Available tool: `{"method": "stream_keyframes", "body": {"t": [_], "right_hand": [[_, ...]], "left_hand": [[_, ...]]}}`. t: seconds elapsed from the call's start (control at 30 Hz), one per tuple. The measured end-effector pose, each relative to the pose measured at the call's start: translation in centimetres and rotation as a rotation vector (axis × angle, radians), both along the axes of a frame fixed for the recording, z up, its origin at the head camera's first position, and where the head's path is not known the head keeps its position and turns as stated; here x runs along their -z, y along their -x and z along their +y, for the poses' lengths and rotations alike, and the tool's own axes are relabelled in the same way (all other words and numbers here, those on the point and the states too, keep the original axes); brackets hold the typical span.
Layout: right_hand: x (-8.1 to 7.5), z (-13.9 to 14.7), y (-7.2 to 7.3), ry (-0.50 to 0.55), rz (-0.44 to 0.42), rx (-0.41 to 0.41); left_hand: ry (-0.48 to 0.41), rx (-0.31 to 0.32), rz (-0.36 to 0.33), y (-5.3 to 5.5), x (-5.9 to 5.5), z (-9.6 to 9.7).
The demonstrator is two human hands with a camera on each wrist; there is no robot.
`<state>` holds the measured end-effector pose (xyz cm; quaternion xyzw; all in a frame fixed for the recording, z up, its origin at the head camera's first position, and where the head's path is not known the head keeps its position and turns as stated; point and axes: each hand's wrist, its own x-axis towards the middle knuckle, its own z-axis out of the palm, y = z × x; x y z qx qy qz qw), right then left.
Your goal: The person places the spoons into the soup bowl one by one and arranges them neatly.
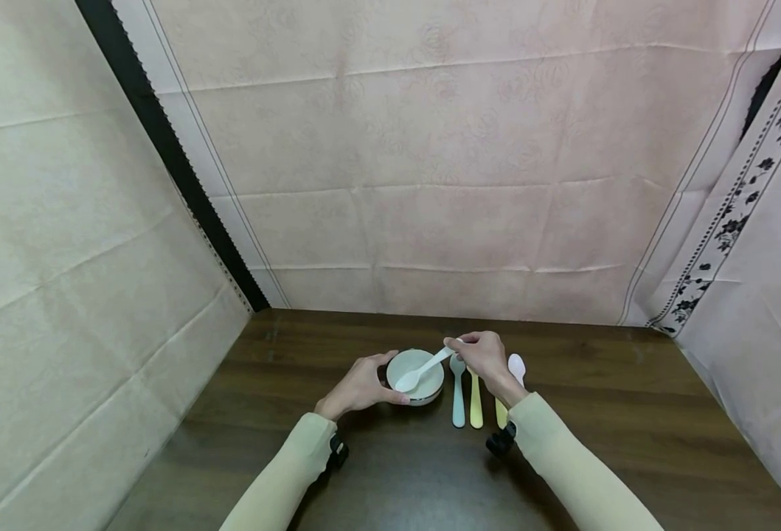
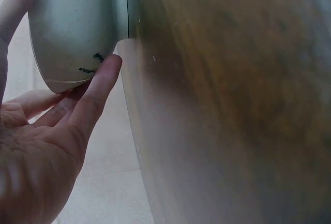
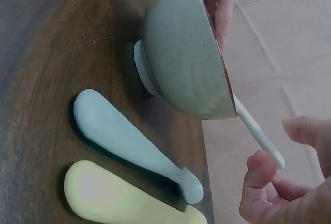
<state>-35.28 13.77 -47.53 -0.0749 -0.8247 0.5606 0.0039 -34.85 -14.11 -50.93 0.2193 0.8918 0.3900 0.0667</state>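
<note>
One bowl (image 3: pixel 181 53) between the left hand (image 1: pixel 363 383) and right hand (image 1: pixel 486 358).
The left hand curls round its side. A white spoon (image 1: pixel 430 365) slants inside — scoop down toward the left hand, handle up over the rim toward the right hand, which is nearer. Fingertips meet the handle's end, but a gap shows — can't tell if it's gripped.
</note>
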Motion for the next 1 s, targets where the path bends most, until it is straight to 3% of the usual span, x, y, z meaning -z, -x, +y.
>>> {"method": "stream_keyframes", "body": {"t": [0.37, 0.57, 1.0], "right_hand": [[-1.1, 0.9, -1.6, -0.096, 0.031, 0.033], [-1.0, 1.5, -2.3, -0.177, 0.056, 0.050], [-1.0, 3.6, -4.2, -0.234, 0.098, 0.043]], "left_hand": [[0.028, -0.010, 0.005, 0.2, 0.1, -0.1], [0.029, -0.008, 0.004, 0.2, 0.1, -0.1], [0.025, -0.003, 0.006, -0.1, -0.2, 0.0]]}}
